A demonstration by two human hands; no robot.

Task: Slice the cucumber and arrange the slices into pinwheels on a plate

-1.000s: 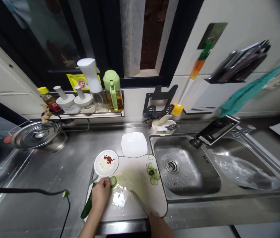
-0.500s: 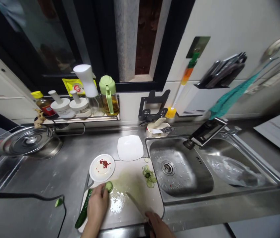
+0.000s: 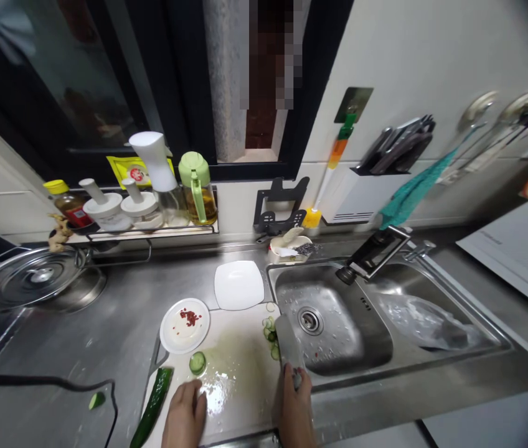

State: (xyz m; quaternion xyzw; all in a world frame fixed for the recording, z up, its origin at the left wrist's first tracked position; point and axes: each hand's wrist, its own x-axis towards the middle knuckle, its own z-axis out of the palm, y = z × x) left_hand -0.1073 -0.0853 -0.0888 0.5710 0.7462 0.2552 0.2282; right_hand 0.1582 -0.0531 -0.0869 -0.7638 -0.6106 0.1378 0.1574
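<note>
A white cutting board [image 3: 240, 367] lies on the steel counter beside the sink. My right hand [image 3: 294, 404] is closed round the handle of a cleaver [image 3: 288, 350], whose broad blade lies over the cucumber slices [image 3: 269, 330] at the board's right edge. My left hand [image 3: 184, 415] rests on the board's near left part, fingers curled, holding nothing that I can see. A single cucumber slice [image 3: 197, 362] lies just beyond its fingertips. The rest of the cucumber [image 3: 152, 406] lies along the board's left edge.
A round plate with red chilli bits [image 3: 184, 325] and a square white plate [image 3: 238, 284] sit behind the board. The sink [image 3: 334, 323] holds a plastic bag [image 3: 423, 320]. A pot lid [image 3: 30, 283], a black cable [image 3: 35, 381] and a bottle rack [image 3: 142, 205] are at left.
My right hand swung the cleaver from the board's middle to the slices at the right edge. My left hand let go of the cucumber and drew back toward me.
</note>
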